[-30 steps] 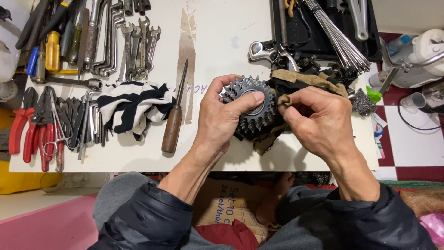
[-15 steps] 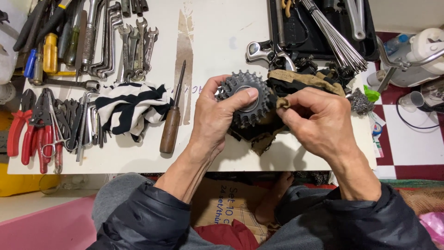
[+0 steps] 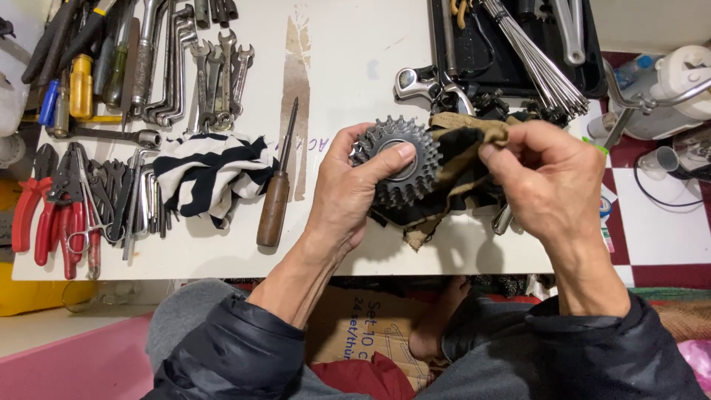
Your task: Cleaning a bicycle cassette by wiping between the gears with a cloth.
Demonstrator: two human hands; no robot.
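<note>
Freewheel cog cluster (image 3: 396, 159), wiping step, near the bench's (image 3: 348, 52) front edge.
Our left hand (image 3: 348, 196) grips it; our right hand (image 3: 552, 185) pinches the rag (image 3: 452, 167); next we need a fresh cog gap.

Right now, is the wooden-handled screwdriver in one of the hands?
No, the wooden-handled screwdriver lies on the white table, left of the left hand holding the gear cluster.

We see a white bench (image 3: 348, 67) under even light. Right of the grip lies a red-and-white tiled floor (image 3: 666, 237); lower left, a pink surface (image 3: 81, 363) and yellow edge (image 3: 29, 296).
</note>
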